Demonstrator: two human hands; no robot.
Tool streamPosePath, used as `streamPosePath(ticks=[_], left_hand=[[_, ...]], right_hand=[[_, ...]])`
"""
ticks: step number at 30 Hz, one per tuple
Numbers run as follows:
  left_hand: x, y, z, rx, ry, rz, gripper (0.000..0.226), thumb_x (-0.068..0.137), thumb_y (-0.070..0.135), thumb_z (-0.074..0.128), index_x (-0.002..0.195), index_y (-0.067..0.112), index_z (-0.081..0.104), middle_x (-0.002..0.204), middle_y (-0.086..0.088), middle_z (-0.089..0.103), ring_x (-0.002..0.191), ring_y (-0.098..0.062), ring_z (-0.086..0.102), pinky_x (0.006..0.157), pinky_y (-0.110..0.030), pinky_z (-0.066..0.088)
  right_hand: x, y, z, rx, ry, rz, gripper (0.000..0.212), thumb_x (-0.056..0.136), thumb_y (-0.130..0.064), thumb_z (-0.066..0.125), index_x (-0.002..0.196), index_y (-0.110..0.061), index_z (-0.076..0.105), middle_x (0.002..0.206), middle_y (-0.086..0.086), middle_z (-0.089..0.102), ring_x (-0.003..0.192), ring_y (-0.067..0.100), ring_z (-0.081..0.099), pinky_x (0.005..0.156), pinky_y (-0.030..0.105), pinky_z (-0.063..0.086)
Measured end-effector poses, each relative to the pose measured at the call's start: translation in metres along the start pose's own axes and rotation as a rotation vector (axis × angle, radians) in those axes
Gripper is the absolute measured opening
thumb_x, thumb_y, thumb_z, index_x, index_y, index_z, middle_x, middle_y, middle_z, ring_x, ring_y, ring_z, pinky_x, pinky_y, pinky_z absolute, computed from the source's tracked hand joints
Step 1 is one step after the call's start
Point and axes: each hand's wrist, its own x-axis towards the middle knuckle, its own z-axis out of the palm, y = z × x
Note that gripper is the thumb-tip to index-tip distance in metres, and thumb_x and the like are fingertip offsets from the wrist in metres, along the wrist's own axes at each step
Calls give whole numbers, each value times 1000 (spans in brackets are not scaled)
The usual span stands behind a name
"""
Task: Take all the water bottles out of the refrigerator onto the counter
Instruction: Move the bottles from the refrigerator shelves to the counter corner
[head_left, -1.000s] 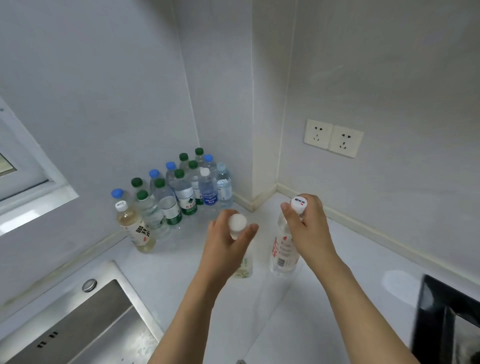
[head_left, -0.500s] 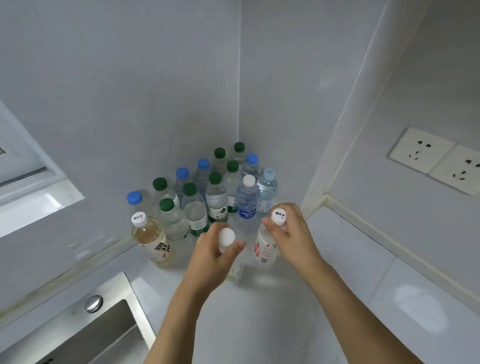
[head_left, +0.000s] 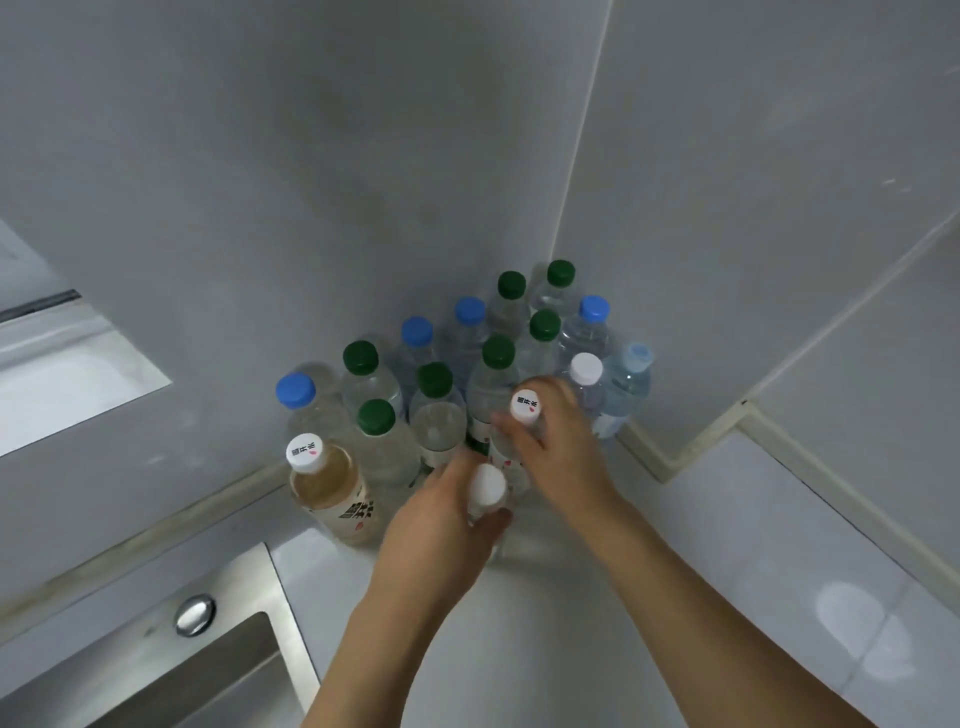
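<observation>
Down at the desk corner: I've got two water bottles going in at the front edge of the pack.
Left hand (head_left: 441, 525): fingers curled round the neck of the plain white-cap bottle (head_left: 487, 484), right above the desk (head_left: 701, 519).
Right hand (head_left: 558, 447): pinching the printed-cap bottle (head_left: 525, 406) just under its cap, tight against the green-capped ones.
Handling: full clear plastic, so I'd guess hefty-ish, squashy walls, maybe slick if cold. The neck ring is the safe grab.
Cluster (head_left: 467, 364): green, blue and white caps packed into the wall corner, touching. One bump could topple a few.
Tea-coloured bottle (head_left: 332, 488): just left of my left hand.
Sink (head_left: 208, 670): lower left, near.
</observation>
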Motion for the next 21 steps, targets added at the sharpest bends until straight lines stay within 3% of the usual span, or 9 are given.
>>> streamPosePath(ticks=[4, 14, 19, 21], left_hand=[[2, 8, 1, 50, 68, 13, 30, 91, 36, 63, 114, 27, 46, 105, 7, 67, 92, -21, 62, 66, -30, 42], [17, 11, 8, 51, 209, -53, 37, 93, 37, 62, 121, 20, 45, 106, -5, 69, 92, -29, 66, 65, -32, 44], [17, 17, 17, 60, 286, -98, 40, 93, 36, 61, 123, 14, 45, 110, -10, 68, 96, -33, 66, 72, -37, 49], [16, 15, 21, 65, 298, -104, 42, 93, 35, 63, 123, 12, 44, 108, -13, 68, 94, -35, 67, 71, -40, 50]], right_hand=[[6, 4, -6, -80, -18, -34, 28, 87, -25, 70, 107, -10, 58, 109, -1, 51, 88, -1, 47, 81, 2, 36], [-5, -3, -17, -143, -82, -17, 42, 99, -21, 52, 140, -19, 46, 139, -4, 47, 119, -1, 42, 90, -5, 22], [-23, -16, -29, -107, -67, -1, 49, 98, -21, 52, 145, -22, 39, 144, -7, 43, 121, -10, 33, 104, 11, 28], [-36, -19, -40, -95, -29, -7, 48, 98, -18, 53, 144, -21, 40, 142, -9, 44, 119, -15, 34, 100, 2, 26]])
